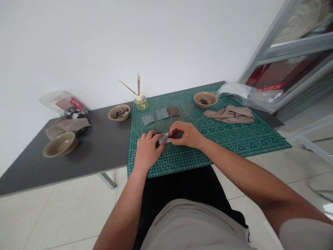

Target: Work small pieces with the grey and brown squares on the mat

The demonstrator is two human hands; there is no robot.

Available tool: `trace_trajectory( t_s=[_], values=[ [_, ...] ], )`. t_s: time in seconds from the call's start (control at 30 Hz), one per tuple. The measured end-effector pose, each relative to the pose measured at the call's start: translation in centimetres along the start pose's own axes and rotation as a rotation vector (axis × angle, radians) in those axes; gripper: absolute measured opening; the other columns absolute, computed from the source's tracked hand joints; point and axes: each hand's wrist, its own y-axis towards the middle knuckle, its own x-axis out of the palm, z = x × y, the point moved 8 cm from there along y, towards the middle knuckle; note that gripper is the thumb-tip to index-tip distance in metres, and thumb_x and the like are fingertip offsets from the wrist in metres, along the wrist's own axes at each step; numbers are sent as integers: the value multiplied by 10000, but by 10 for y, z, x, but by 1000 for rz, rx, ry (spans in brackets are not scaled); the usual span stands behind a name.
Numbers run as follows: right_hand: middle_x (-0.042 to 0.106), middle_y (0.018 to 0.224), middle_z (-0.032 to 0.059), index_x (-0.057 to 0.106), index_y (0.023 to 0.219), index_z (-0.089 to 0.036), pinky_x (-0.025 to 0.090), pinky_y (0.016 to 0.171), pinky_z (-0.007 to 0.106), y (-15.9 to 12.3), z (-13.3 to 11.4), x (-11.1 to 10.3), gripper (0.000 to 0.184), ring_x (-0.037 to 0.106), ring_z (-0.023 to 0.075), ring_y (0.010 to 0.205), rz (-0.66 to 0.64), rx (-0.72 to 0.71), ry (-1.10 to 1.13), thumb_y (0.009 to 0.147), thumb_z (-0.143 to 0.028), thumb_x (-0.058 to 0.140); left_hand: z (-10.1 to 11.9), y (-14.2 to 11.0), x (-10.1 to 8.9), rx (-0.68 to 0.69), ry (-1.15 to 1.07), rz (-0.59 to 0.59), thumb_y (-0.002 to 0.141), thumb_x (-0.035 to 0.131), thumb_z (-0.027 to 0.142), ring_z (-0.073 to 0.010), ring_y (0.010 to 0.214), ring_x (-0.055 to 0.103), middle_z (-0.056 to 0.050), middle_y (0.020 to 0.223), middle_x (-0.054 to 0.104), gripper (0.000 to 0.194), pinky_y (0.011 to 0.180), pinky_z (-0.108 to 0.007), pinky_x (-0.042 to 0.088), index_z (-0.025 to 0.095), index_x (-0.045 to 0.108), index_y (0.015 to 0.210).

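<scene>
Two hands are curled nearly shut over a green cutting mat (241, 146). A small pale swatch (163, 139) is pinched between the left hand (147, 151) and right hand (186, 135), its long axis tilted up toward the right hand.

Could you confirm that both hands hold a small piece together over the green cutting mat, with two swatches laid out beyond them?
No: the head view shows three swatches, not two: grey-blue, grey-blue and brown. Otherwise it stands: the left hand and right hand hold a small piece together over the green cutting mat.
</scene>
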Motion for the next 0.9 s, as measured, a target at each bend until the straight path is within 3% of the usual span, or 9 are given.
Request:
trace_trajectory(
  t_s=[0.43, 0.63, 0.77, 0.9],
  values=[
    [644, 768, -17, 621, 769, -197, 485, 628, 242, 0, 6, -2, 129, 594, 112, 650, 19, 92, -28, 739, -246, 736, 1, 0, -1, 3, 6, 1, 937, 527, 431, -262, 1096, 519, -43, 1276, 609, 328, 915, -429, 428, 310, 662, 1210],
    [641, 693, -36, 631, 761, -192, 428, 587, 229, -1, 11, 2, 124, 559, 102, 597, -31, 160, -113, 749, -257, 736, 0, -1, -1, -1, 13, 0, 937, 524, 435, -266, 1097, 517, -46, 1282, 608, 326, 904, -431, 429, 306, 666, 1199],
    [677, 732, -16, 702, 872, -204, 453, 699, 273, 2, 6, 9, 116, 587, 144, 713, -100, 62, -326, 760, -187, 727, 0, -1, -1, 5, 11, 12, 934, 530, 431, -267, 1088, 520, -51, 1266, 614, 325, 905, -431, 432, 305, 668, 1199],
    [695, 850, 41, 745, 847, -190, 451, 853, 356, 3, 3, 12, 63, 588, 181, 818, -106, -53, -508, 808, -234, 723, 0, 0, 0, -7, 6, 7, 930, 537, 431, -265, 1081, 523, -50, 1264, 614, 315, 904, -429, 433, 309, 669, 1188]
  ],
)
